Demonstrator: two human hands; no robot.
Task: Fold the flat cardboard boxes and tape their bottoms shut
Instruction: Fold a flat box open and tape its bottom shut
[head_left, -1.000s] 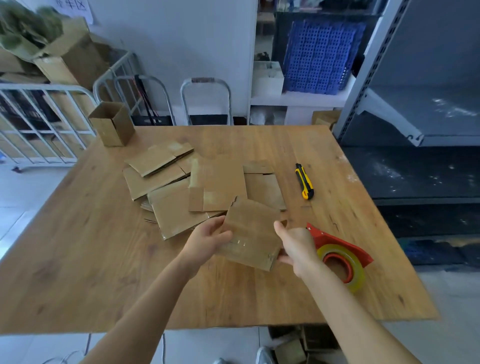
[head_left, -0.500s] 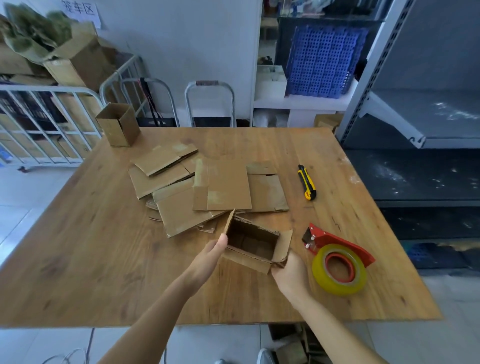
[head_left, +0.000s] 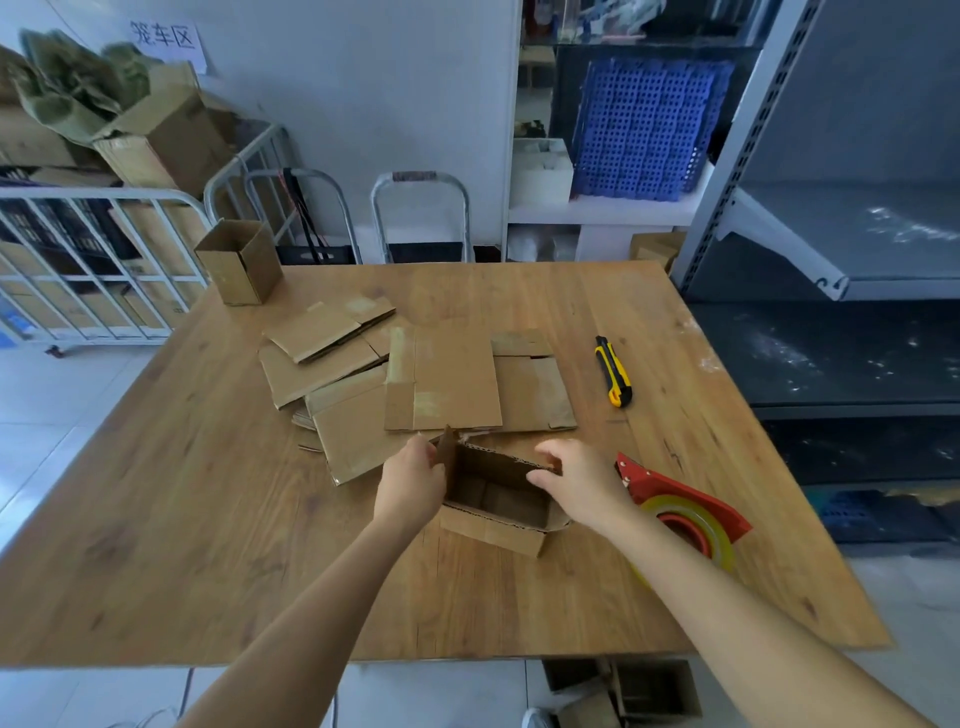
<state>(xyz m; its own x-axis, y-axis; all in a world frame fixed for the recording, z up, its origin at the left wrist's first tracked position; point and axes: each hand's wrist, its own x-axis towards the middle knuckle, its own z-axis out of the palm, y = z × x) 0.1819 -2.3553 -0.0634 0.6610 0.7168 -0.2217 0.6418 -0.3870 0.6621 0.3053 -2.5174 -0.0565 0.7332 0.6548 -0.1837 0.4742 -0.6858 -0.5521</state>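
I had the box (head_left: 493, 532) standing on the table (head_left: 208, 519) between the two hands, its mouth turned up and its near wall facing me. The left hand (head_left: 413, 486) held the box's left end, fingers curled round the upright flap there, so it was clamped on the cardboard. The right hand (head_left: 584, 488) sat over the right end and pinched the far wall's top edge between thumb and fingertips; it too was closed on the box. Inside I could see the bottom flaps, though I could not tell how far they were folded in. Just beyond both hands lay the flats (head_left: 441, 379), a loose heap of unfolded boxes overlapping one another. The nearest of them was touching or just short of the box's far side; I could not tell which. Just right of the right hand, partly behind its wrist, sat the tape gun (head_left: 675, 493), red, with a yellowish roll. Farther off, beyond and right of the right hand, lay the knife (head_left: 613, 371), yellow and black, apart from the flats. Well beyond the left hand, off to its left near the table's far corner, stood a finished box (head_left: 239, 262), upright and open at the top.
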